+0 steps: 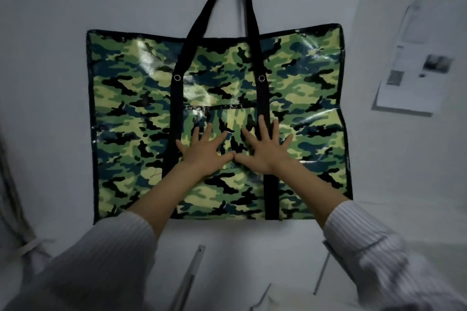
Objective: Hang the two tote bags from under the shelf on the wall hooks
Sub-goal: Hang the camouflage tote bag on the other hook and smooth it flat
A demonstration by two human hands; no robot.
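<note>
A large green camouflage tote bag [131,98] with black edging hangs flat against the white wall. Its black handles [249,0] run up to the top edge of the view, where the hook is out of sight. My left hand [206,150] and my right hand [265,148] lie flat on the bag's lower middle, fingers spread, thumbs almost touching. Neither hand holds anything. Only one tote bag is in view.
A printed paper sheet [414,63] is stuck to the wall at the right. Below the bag, metal shelf bars [189,278] and a white shelf surface [290,295] show at the bottom. A dark frame runs along the left edge [10,194].
</note>
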